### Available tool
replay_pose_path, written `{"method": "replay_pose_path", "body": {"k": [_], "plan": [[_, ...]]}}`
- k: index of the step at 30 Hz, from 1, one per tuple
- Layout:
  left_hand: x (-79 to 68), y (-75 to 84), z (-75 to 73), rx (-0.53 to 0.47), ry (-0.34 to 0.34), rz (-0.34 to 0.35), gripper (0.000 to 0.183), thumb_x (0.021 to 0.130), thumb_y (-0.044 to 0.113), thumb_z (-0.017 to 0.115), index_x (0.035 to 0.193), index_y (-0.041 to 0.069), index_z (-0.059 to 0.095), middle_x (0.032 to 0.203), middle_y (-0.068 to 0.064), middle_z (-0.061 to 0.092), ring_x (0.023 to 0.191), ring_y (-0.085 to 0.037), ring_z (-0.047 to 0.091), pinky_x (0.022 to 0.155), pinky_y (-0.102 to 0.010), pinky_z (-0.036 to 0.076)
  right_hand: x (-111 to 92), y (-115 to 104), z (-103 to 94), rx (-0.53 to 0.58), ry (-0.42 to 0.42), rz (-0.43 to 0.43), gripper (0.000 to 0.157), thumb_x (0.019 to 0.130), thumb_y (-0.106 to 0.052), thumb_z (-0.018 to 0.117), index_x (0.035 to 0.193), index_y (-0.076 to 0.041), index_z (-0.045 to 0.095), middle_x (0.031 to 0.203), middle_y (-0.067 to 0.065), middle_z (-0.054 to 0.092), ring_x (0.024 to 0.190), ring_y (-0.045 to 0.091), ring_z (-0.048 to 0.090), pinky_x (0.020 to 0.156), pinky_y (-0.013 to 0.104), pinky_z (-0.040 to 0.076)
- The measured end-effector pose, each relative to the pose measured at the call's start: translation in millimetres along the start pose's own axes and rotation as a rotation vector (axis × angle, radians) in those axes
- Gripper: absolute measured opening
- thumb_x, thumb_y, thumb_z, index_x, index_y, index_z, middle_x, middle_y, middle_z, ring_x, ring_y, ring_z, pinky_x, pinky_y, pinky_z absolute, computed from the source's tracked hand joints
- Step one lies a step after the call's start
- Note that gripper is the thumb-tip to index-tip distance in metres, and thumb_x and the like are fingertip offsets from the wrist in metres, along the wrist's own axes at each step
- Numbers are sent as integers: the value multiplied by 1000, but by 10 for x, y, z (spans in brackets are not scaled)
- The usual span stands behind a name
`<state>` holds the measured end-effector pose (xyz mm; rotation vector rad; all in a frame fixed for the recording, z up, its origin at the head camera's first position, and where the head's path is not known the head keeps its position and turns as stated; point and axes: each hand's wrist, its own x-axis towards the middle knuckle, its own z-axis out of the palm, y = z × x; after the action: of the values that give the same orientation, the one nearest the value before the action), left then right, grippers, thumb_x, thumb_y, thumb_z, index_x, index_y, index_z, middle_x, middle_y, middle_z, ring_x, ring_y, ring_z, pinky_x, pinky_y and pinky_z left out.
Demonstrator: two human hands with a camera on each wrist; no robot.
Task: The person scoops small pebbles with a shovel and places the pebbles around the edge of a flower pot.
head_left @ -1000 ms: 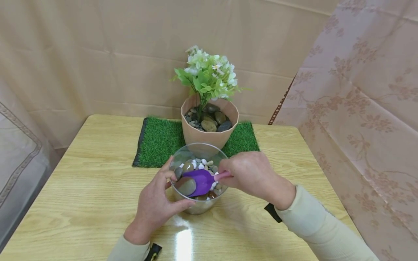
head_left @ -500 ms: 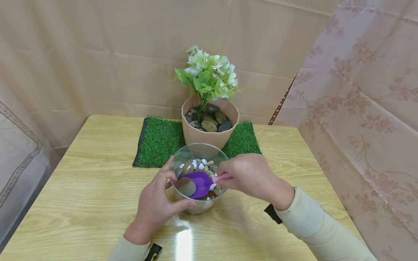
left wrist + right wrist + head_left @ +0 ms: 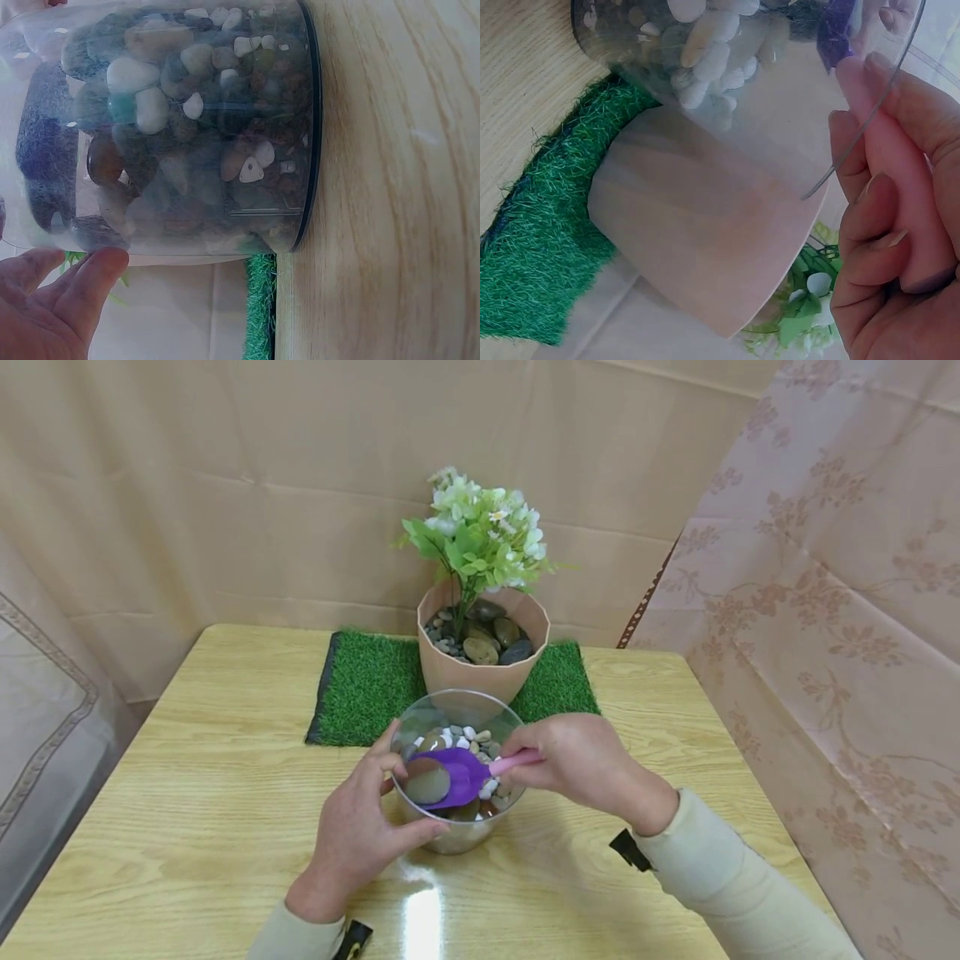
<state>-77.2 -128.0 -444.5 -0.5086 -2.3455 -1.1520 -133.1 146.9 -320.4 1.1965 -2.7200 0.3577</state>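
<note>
Right hand (image 3: 581,764) holding a purple-bladed scoop (image 3: 470,777) with a grey stone (image 3: 427,783) in a clear container (image 3: 459,840)
The container stands upright on the wood-grain table (image 3: 187,793); at its 3 o'clock, the right hand's fingers are curled round the scoop's pink handle, while the blade points towards 9 o'clock, the smooth stone lying at its front end. At 8 o'clock the left hand (image 3: 356,822) holds the container's side, thumb and fingers spread wide around it. White and grey pebbles (image 3: 463,743) lie inside, around the blade. At 12 o'clock, a faceted peach flowerpot (image 3: 468,677) with a white-flowered plant (image 3: 487,543) stands on a green artificial-turf mat (image 3: 371,685)
</note>
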Motion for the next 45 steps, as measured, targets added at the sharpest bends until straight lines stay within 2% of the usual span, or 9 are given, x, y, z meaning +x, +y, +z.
{"method": "replay_pose_path", "body": {"k": [5,14,19,29,37,45], "plan": [[0,1,0,-10,-5,-4,75,72,72,83,110,12,55,164,-15,42,130,-40,63,82,-32,67,-5,22,13,22,5,32,11,88,-41,84,90,-31,79,81,-22,76,61,-12,55,52,15,47],[-4,2,1,-1,-10,-13,75,73,74,81,108,14,53,164,-15,42,126,-40,66,79,-33,67,1,44,19,46,-3,87,15,89,-41,83,95,-28,80,82,-18,77,68,-8,64,55,18,52],[-13,10,-3,-4,-16,-22,75,72,73,82,108,14,53,164,-15,42,129,-41,64,81,-33,67,1,62,26,72,-7,101,14,91,-41,81,97,-29,80,83,-19,76,67,-9,62,54,18,50],[-16,23,-8,20,-13,-24,74,72,73,82,108,15,54,164,-14,43,125,-40,66,77,-34,67,-6,65,46,71,31,109,13,90,-39,82,98,-29,80,84,-18,77,68,-8,64,55,19,51],[-13,26,-11,3,-27,-31,74,72,70,84,110,14,55,165,-14,40,130,-41,63,81,-38,68,-22,88,58,97,60,115,11,91,-40,81,98,-32,79,88,-19,78,73,-7,68,60,20,55],[-19,19,-5,-2,-14,-15,77,72,71,84,111,11,55,165,-14,41,133,-41,61,83,-39,67,-33,95,49,115,86,122,13,89,-39,83,97,-29,80,87,-18,78,69,-8,64,59,20,55]]}}
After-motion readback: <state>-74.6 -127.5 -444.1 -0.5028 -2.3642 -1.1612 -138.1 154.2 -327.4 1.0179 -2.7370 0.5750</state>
